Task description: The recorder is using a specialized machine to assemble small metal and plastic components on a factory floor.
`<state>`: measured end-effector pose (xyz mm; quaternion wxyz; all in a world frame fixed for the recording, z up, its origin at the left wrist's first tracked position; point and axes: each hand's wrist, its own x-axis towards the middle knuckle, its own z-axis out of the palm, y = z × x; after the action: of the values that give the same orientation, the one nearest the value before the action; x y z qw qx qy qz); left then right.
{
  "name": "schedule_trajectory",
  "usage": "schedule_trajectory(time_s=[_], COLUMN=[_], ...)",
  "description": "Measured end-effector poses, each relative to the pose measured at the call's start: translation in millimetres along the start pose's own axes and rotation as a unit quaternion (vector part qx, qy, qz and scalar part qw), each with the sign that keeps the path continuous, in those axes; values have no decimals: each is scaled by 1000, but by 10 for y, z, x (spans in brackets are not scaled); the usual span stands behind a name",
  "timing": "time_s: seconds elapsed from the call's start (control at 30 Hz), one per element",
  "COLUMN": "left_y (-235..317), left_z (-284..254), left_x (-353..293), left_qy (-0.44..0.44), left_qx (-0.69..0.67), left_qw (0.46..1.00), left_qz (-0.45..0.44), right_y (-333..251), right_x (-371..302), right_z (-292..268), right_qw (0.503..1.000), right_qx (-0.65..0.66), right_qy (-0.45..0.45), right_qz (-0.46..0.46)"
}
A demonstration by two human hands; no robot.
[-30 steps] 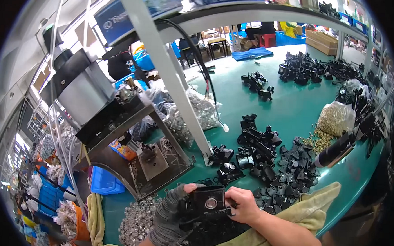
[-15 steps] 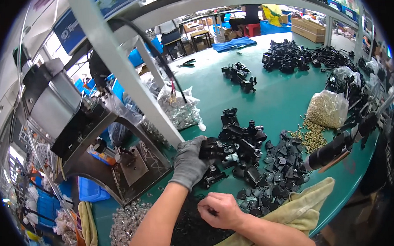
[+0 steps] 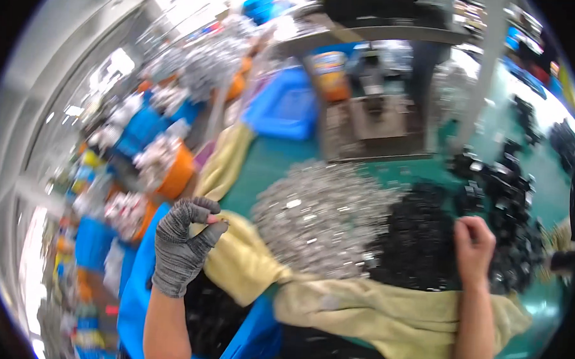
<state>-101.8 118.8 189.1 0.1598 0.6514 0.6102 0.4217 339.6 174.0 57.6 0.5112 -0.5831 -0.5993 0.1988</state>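
Note:
My left hand (image 3: 185,242), in a grey knit glove with bare fingertips showing, is raised over a blue bin (image 3: 142,301) with dark parts inside. Its fingers curl toward the thumb in a pinch; whatever they may hold is too small to make out. At the right, my right hand (image 3: 474,248) is bare and closed, beside a heap of small black parts (image 3: 419,243). Blur hides anything between its fingers. A large pile of shiny clear or silvery small pieces (image 3: 324,213) lies between the hands.
A yellowish cloth (image 3: 372,308) runs along the near table edge. Beyond the pile stands a metal bench press (image 3: 377,119) with a blue tray (image 3: 284,105) to its left. Black assemblies (image 3: 502,189) lie at the right. Orange and blue containers (image 3: 176,168) stand on the left.
The view has swung left and down. My left hand has left the black assemblies and is now over the blue bin. My right hand now lies farther right, beside the black heap.

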Motion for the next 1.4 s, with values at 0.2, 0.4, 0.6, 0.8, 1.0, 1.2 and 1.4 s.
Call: schedule_trajectory(time_s=[0.2, 0.4, 0.6, 0.8, 1.0, 1.2, 1.4], left_y=[-951, -1568, -1811, -2042, -2201, -1684, -1966], left_z=[-1210, -1149, -555, -889, -889, -977, -1250], left_x=[-1722, -2929, -2359, -2633, -2824, -2946, -3211], left_qy=[62, -85, -23, -244, -92, -135, -14], left_qx=[371, 229, 490, 558, 544, 511, 412], left_qw=[909, 880, 825, 659, 762, 811, 865], left_qz=[-182, -407, -281, -442, -339, -251, -288], right_y=[-53, -47, -317, -162, -2, 36, -11], right_x=[-191, -201, -344, -275, -234, -258, -242], right_z=[-36, 68, -103, 226, -29, 16, 64], right_qw=[979, 942, 958, 990, 995, 993, 995], right_qx=[-57, -188, -217, -39, 77, 90, 85], right_qy=[-194, -235, -148, -118, -47, -52, -49], right_qz=[23, -150, -114, -71, 29, 51, 31])
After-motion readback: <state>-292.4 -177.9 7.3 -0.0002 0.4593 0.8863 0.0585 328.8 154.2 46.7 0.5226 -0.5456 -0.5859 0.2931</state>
